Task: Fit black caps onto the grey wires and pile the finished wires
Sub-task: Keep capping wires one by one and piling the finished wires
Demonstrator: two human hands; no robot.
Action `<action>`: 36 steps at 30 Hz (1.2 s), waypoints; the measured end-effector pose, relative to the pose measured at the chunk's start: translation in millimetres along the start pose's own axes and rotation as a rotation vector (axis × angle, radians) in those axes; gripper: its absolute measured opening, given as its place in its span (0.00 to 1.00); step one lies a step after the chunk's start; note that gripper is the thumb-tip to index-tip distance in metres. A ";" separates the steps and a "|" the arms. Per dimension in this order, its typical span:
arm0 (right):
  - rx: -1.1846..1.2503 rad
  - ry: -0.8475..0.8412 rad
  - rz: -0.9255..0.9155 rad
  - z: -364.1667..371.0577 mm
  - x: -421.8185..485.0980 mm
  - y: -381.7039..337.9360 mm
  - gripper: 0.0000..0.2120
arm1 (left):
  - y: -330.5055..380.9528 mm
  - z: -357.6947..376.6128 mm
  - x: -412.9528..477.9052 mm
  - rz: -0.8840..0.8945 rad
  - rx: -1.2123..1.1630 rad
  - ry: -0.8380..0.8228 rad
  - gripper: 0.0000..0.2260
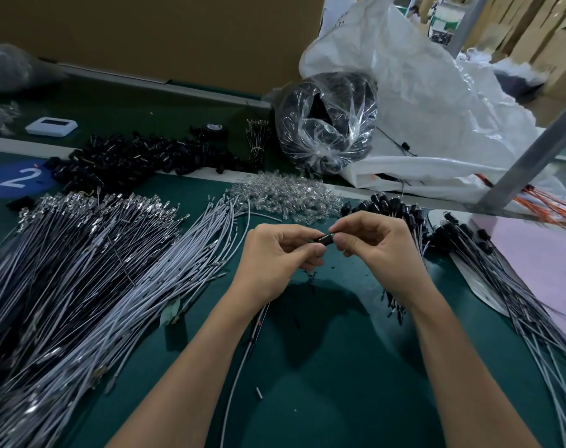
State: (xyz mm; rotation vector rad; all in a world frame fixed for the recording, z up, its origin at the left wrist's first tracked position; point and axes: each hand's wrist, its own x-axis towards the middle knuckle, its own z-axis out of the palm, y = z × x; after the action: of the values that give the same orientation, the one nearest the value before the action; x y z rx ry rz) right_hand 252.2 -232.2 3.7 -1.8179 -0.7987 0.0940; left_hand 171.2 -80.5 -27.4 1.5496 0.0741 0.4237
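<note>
Green matting covers the table, which carries everything. At its far right corner slumps a white sack, crumpled, its contents hidden. Grey wires fill the left side in a broad fan, thin and pale, with bright metal tips toward the far edge and some black ones mixed in. A clear bag, gathered shut at its mouth and full of black parts, leans against the sack. Along the right edge lie the finished wires, capped ends bunched near the far side and grey tails running toward the near right corner, partly over a pink sheet. Loose caps, short black tubes, are heaped at the far left, with a smaller heap of clear pieces just right of them.

Both hands meet above the middle of the table. The left hand has its fingers curled round one wire, which comes out below the palm and curves to the near edge. The right hand pinches a cap between thumb and forefinger, the other fingers curled. This cap lies level between the two hands' fingertips, glossy and black.
</note>
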 end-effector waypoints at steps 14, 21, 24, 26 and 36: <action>0.229 -0.123 0.104 -1.7 -1.8 5.1 0.11 | -2.3 -6.2 -5.6 0.007 0.035 -0.065 0.07; 0.310 -0.126 0.149 -2.3 -1.7 8.8 0.05 | -1.4 -3.9 -6.6 0.033 0.009 -0.078 0.10; 0.336 -0.144 0.163 -1.4 -1.8 9.1 0.07 | -0.5 -2.9 -6.5 0.042 -0.002 -0.068 0.10; 0.351 -0.140 0.162 -0.9 -2.0 9.9 0.07 | -0.1 -3.0 -6.3 0.041 -0.010 -0.069 0.11; 0.457 -0.124 0.150 -2.6 0.0 9.2 0.07 | 2.7 -0.3 -3.9 0.000 -0.123 -0.055 0.07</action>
State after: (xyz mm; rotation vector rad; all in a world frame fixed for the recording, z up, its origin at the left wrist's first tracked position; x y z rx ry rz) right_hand 257.7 -235.9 -3.2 -1.4424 -0.6600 0.4542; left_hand 166.9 -81.5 -25.7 1.4391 0.0054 0.3785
